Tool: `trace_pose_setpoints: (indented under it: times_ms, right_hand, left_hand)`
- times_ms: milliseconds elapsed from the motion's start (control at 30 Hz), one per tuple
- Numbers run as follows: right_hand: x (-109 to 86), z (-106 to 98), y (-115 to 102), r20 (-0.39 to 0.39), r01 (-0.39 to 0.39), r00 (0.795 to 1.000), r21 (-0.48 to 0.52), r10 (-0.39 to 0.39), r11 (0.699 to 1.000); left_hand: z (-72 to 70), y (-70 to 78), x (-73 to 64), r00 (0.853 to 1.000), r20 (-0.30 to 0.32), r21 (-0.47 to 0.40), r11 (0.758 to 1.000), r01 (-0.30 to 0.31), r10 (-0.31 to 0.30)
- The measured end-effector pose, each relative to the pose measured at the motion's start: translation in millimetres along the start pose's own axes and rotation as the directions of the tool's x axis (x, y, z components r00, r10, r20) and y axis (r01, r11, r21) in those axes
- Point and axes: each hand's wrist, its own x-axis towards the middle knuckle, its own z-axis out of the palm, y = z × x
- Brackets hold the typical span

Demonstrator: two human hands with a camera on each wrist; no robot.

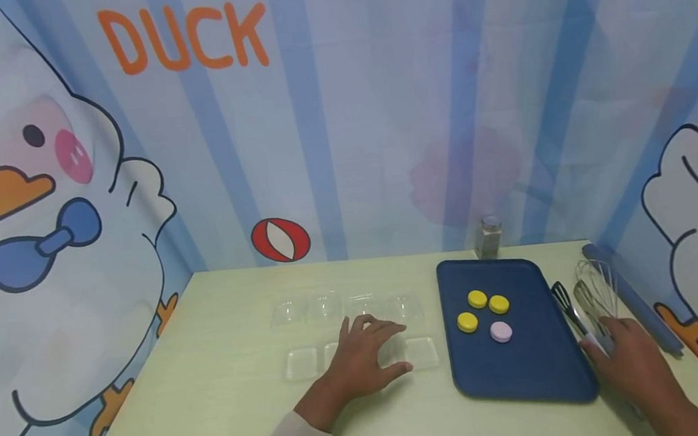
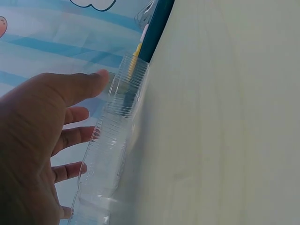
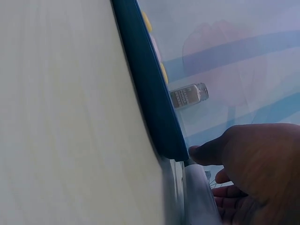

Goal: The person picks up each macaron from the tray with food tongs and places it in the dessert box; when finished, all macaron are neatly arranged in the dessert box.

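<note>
My left hand (image 1: 361, 359) is spread over a clear plastic tray with several compartments (image 1: 422, 353) in the head view. In the left wrist view the thumb and fingers stand apart at the side of the clear tray (image 2: 105, 154); whether they touch it is hard to tell. At the right, my right hand (image 1: 635, 363) is over the handles of a slotted turner (image 1: 568, 304), a metal spoon-like utensil (image 1: 586, 299) and a whisk (image 1: 599, 285). Its thumb lies near a grey handle (image 3: 199, 194) in the right wrist view, with the fingertips partly hidden behind that handle.
A dark blue tray (image 1: 518, 375) bears several yellow macarons (image 1: 468, 322) and a pink one (image 1: 501, 332). Behind it stands a small glass jar (image 1: 488, 238). A long grey-blue bar (image 1: 641, 305) lies along the right table edge. Duck-printed curtains (image 1: 366, 109) surround the table.
</note>
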Motion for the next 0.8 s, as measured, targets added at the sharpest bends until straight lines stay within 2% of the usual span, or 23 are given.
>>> trace_pose_setpoints:
  times_ms: [400, 600, 800]
  right_hand:
    - [-1.0, -5.7, -1.9, 0.051, -0.026, 0.998, 0.041, 0.024, 0.999]
    - [-0.4, -4.1, -1.1, 0.094, -0.101, 0.991, 0.056, 0.096, 0.993]
    - [-2.3, -0.8, 0.0, 0.027, -0.123, 0.992, 0.056, 0.121, 0.991]
  left_hand:
    - [5.5, -3.4, 1.7, 1.000, -0.017, -0.033, 0.999, -0.016, 0.016]
    - [4.3, -2.8, 0.9, 0.999, -0.030, -0.044, 0.999, -0.025, 0.024]
    - [4.4, -1.4, 2.4, 1.000, -0.020, -0.052, 0.998, -0.025, 0.024]
